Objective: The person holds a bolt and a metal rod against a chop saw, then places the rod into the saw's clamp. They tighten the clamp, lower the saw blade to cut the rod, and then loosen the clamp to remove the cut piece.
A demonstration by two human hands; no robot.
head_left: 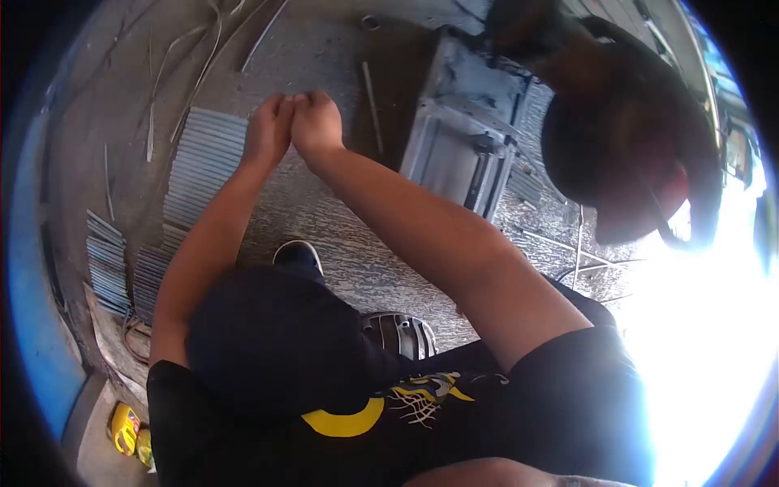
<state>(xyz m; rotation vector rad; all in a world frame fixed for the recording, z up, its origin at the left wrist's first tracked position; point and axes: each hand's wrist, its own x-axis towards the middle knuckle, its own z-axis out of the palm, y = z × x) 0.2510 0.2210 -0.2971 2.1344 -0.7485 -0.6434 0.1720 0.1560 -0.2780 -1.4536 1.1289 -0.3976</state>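
Observation:
My left hand (270,136) and my right hand (318,126) are held close together in front of me, touching at the fingers. Both look closed, with fingers curled inward and mostly turned away from the camera. Whatever they may hold is hidden. Just left of and below them, a row of cut metal rods (207,158) lies side by side on the floor. To the right stands a machine with a grey metal base (458,142), looking like a cut-off saw. Its dark red, rounded upper part (629,146) is blurred and close to the camera.
More short rods (108,264) lie at the left. A single thin rod (372,105) rests on the floor between my hands and the machine. Long strips (154,97) lie upper left. A yellow container (125,428) stands lower left. My shoe (299,256) is below my hands.

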